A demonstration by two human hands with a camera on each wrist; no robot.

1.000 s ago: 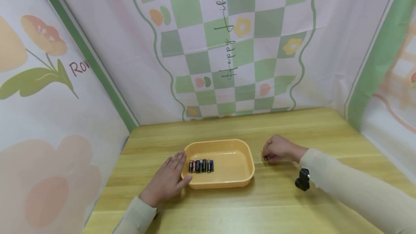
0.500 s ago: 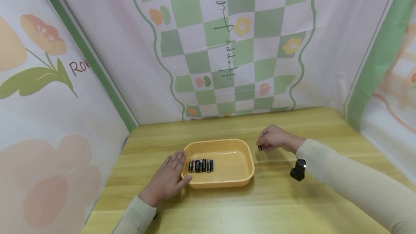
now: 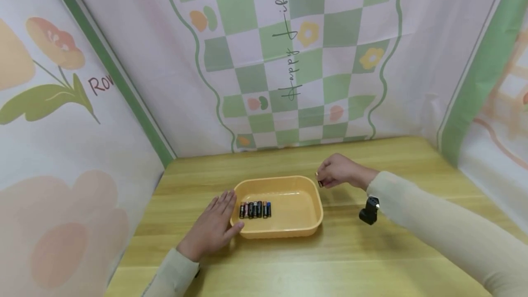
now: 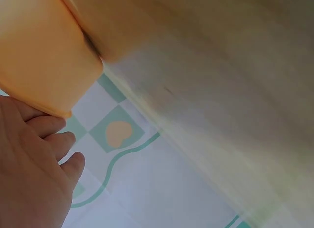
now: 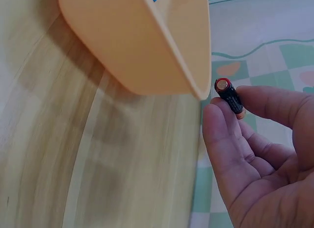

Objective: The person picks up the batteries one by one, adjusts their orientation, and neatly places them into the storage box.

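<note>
A yellow-orange plastic tray stands on the wooden table. Inside it, along the left side, several small batteries lie in a row side by side. My left hand rests against the tray's left end, its fingers fairly straight along the rim and the thumb near the front corner. At the tray's back right corner, just outside the rim, my right hand pinches one battery between thumb and fingertips. That battery is black with a copper-coloured end, and in the right wrist view its flat end ringed in red faces the camera.
Bare wood of the table lies in front of the tray and on both sides. Behind the table hangs a green and white checked cloth. A black wrist camera sits under the right sleeve.
My right hand has risen from the table right of the tray and moved left and back with the battery, up to the tray's back right corner. The left hand has stayed put.
</note>
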